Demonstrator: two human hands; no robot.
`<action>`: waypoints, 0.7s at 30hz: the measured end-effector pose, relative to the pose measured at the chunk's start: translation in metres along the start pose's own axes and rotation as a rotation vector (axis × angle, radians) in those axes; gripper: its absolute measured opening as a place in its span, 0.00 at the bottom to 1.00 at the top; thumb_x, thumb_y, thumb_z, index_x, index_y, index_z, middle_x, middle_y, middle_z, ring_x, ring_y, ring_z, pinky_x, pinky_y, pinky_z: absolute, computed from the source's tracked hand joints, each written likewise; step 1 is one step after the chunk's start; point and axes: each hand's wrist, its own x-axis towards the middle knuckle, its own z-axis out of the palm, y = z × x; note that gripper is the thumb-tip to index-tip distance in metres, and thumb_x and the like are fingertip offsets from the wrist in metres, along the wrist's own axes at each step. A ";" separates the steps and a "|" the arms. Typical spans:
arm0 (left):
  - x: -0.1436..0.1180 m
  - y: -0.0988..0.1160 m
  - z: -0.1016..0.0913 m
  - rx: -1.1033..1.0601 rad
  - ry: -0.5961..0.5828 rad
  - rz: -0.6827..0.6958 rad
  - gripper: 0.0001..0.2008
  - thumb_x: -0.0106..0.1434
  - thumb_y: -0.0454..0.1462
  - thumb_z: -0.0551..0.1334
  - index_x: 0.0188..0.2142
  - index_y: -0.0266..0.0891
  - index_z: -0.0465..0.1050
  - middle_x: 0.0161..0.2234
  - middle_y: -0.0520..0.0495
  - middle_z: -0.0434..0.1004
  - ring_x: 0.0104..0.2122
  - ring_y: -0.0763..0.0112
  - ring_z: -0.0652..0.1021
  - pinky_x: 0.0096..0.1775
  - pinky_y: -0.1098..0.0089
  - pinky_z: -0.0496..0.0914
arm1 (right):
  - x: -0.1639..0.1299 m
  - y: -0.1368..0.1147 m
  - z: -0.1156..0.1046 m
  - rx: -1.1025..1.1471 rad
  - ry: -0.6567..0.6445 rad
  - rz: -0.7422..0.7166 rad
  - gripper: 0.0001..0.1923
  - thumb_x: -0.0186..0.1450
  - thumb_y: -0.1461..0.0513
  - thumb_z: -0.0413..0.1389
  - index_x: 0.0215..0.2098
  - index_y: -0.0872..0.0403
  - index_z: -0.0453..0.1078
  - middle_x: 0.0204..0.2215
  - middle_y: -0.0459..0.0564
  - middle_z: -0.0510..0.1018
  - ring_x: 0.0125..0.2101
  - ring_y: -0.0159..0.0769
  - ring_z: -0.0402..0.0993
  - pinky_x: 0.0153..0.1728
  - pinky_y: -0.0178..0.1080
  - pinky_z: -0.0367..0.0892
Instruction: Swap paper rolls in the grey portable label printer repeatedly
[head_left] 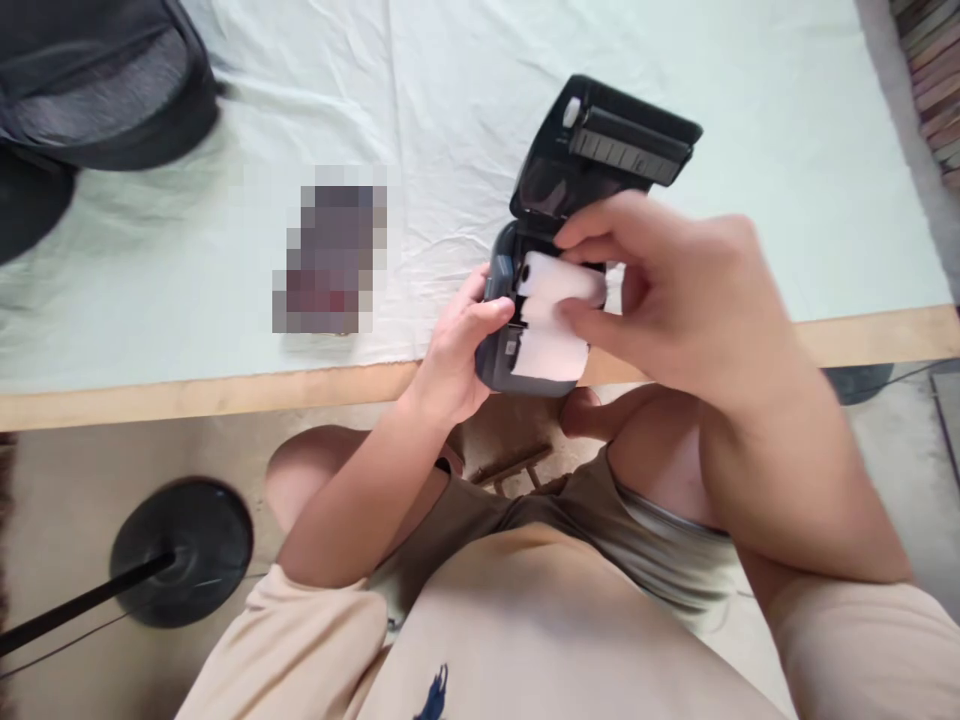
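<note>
Centre of the frame, just right of middle: a small dark printer (501, 330) held at the near edge of the table (225, 395), its lid (611, 150) swung open and tilted up toward the upper right. Left hand (454, 355) closed around the printer's left side from below, thumb lying over the front left corner, fingers hidden beneath the body. Right hand (675, 290) comes in from the right, fingers curled, thumb and fingertips pinching a white paper roll (559, 278) that sits in the open bay; a loose white strip of paper (547, 352) hangs from the roll down over the printer's front face. The hand is slightly blurred, so the exact finger contact on the roll's right end cannot be told. Table is covered with a pale, creased cloth (450, 100); a bare wooden edge runs across the middle of the frame. Left of the printer, well apart from it, a pixelated dark patch (330, 255) lies on the cloth. Upper left corner: a dark bag (97, 80) on the table. Lower left: a round black stand base (184, 550) on the floor with a pole running off toward the left edge. Bottom of the frame: the person's bare knees, shorts and light-coloured shirt.
</note>
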 end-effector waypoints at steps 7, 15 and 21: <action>0.009 0.004 -0.002 -0.090 0.047 0.042 0.14 0.70 0.48 0.65 0.39 0.41 0.84 0.38 0.47 0.88 0.43 0.56 0.88 0.45 0.61 0.84 | -0.009 0.072 -0.022 0.579 0.326 0.253 0.16 0.63 0.54 0.68 0.49 0.40 0.76 0.38 0.43 0.78 0.24 0.32 0.73 0.20 0.38 0.70; 0.007 0.006 0.004 -0.084 0.056 0.064 0.15 0.74 0.49 0.62 0.39 0.45 0.82 0.38 0.46 0.89 0.61 0.49 0.82 0.58 0.54 0.82 | -0.027 0.158 -0.006 0.075 0.232 0.211 0.20 0.60 0.52 0.73 0.47 0.42 0.75 0.38 0.45 0.82 0.34 0.36 0.75 0.41 0.42 0.75; 0.007 0.006 0.004 -0.078 0.068 0.058 0.15 0.73 0.50 0.63 0.41 0.45 0.82 0.40 0.46 0.89 0.63 0.46 0.82 0.57 0.54 0.82 | -0.037 0.100 -0.009 -0.134 0.412 0.021 0.32 0.64 0.54 0.69 0.64 0.40 0.70 0.56 0.54 0.80 0.50 0.50 0.79 0.53 0.53 0.75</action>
